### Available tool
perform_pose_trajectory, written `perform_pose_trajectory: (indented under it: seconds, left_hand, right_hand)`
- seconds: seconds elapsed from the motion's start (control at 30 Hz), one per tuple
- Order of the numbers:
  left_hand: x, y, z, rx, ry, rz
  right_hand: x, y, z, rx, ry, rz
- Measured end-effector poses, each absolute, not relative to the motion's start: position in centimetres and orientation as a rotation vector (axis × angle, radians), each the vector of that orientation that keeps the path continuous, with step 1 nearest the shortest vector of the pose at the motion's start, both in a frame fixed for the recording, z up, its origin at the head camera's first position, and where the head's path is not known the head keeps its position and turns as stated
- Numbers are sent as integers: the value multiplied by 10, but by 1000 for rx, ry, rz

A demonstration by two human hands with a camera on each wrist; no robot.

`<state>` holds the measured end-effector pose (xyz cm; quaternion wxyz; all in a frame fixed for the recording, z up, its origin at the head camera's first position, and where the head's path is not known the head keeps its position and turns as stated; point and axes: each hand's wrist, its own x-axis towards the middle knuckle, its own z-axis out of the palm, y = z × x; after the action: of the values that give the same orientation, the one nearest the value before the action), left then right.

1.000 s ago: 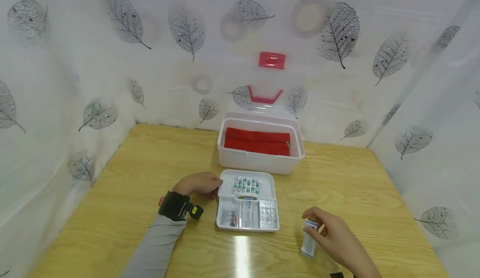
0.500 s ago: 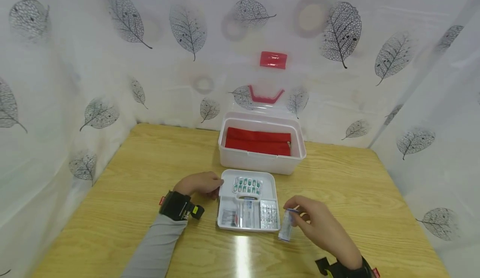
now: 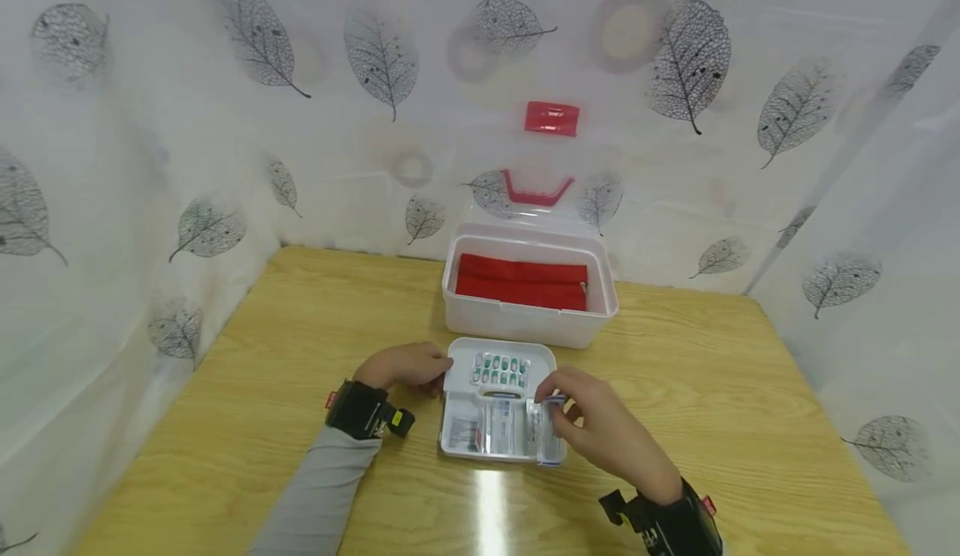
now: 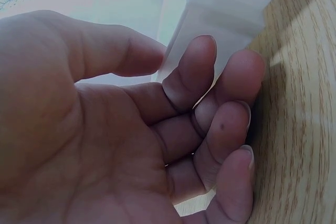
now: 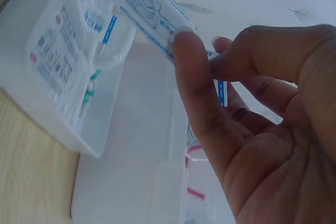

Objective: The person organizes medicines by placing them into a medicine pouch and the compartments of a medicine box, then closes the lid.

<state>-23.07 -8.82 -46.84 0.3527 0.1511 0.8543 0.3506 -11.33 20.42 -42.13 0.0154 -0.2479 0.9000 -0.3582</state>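
Observation:
A white compartment tray (image 3: 461,377) lies on the table, holding a blister pack of green-and-white capsules (image 3: 500,370) at its back and clear packets (image 3: 502,428) in front. My left hand (image 3: 405,366) grips the tray's left edge. In the left wrist view its thumb meets the rim, with curled fingers along the outer wall. My right hand (image 3: 600,431) pinches a flat white packet with blue print (image 5: 144,3) by one end, between thumb and fingertips. The packet hangs over the tray's front right compartment and hides part of its contents.
A white box (image 3: 517,323) with its clear lid raised stands right behind the tray. Inside lies a red zippered pouch (image 3: 517,283). The lid carries a red handle (image 3: 537,197) and rests near the leaf-patterned curtain (image 3: 382,56). The wooden table (image 3: 330,298) extends on both sides.
My right hand has moved left with the packet, from the table on the right to above the tray's front right compartment. My left hand has stayed at the tray's left edge.

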Motion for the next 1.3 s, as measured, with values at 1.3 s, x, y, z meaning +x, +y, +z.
perform_pose_trajectory:
  seconds: [1.3]
  left_hand:
    - [-233, -90, -473, 441, 2223, 916]
  right_hand:
    - [-133, 154, -466, -804, 3075, -860]
